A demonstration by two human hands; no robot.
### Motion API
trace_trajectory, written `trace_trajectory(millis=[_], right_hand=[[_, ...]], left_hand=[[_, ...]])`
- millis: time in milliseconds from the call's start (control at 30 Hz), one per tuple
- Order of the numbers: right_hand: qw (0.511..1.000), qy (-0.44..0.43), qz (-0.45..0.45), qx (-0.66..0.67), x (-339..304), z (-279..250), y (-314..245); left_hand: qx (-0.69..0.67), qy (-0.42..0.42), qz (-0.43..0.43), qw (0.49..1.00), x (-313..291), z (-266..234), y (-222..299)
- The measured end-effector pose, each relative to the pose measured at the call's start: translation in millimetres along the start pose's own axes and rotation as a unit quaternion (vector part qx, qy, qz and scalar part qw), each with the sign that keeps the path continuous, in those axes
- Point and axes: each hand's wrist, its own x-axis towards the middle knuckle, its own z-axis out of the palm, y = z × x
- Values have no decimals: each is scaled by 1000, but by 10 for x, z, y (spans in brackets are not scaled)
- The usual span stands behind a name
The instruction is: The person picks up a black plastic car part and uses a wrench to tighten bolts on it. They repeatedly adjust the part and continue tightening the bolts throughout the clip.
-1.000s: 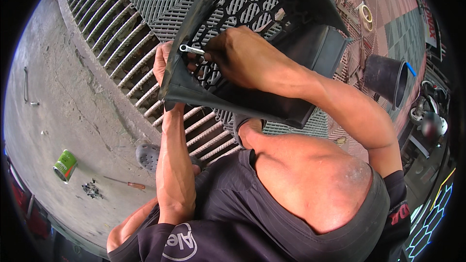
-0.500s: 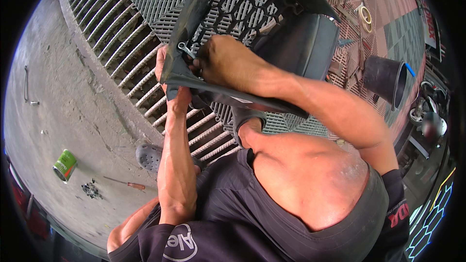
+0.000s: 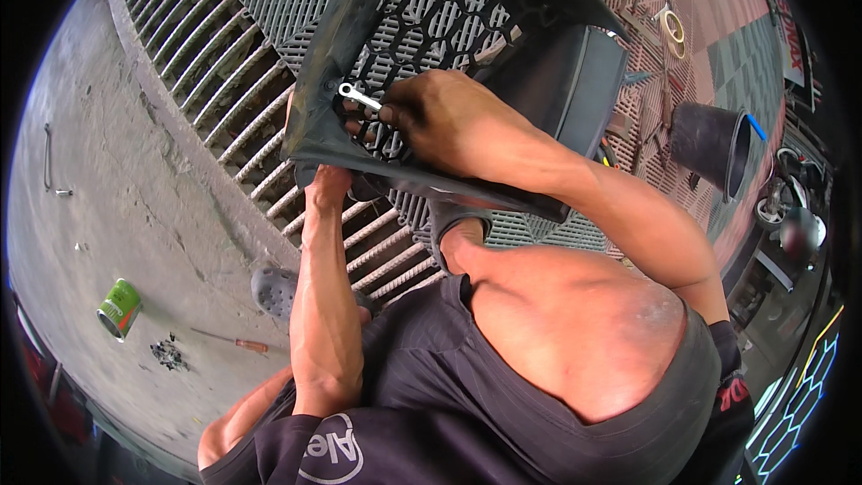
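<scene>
A black plastic panel with a honeycomb grille (image 3: pixel 316 81) stands tilted in front of me, over the floor grate. Inside its near left corner, my right hand (image 3: pixel 431 117) pinches a silver ring wrench (image 3: pixel 361 97). The wrench's ring end points left, beside a round fastener spot on the panel wall, and looks just apart from it. My left hand (image 3: pixel 330 181) reaches up behind the same corner and grips the panel from outside. Most of its fingers are hidden by the plastic; only a sliver shows past the left edge.
A metal floor grate (image 3: pixel 211 99) runs beneath the panel. On the concrete at left lie a green can (image 3: pixel 118 309), small dark pieces (image 3: pixel 169 354), a screwdriver (image 3: pixel 251 345) and another wrench (image 3: pixel 48 157). A black bucket (image 3: pixel 705 139) and a tape roll (image 3: pixel 673 26) are at right.
My right hand has drawn to the right with the wrench, moving its ring end off the panel's corner. The panel has tilted slightly, hiding more of my left fingers.
</scene>
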Motion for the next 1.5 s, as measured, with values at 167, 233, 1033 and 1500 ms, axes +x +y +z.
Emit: trace_trajectory(millis=[167,233,1033,1500], right_hand=[[996,27,-53,-63,108,17,-17],[994,30,-74,-77,157,0,10],[977,-37,136,157,214,272,-104],[999,35,-26,-20,224,81,35]], left_hand=[[-33,69,-81,994,103,102,84],[-18,73,-73,995,108,100,86],[193,-51,79,977,-37,-492,-461],[48,0,-62,997,51,-204,-131]])
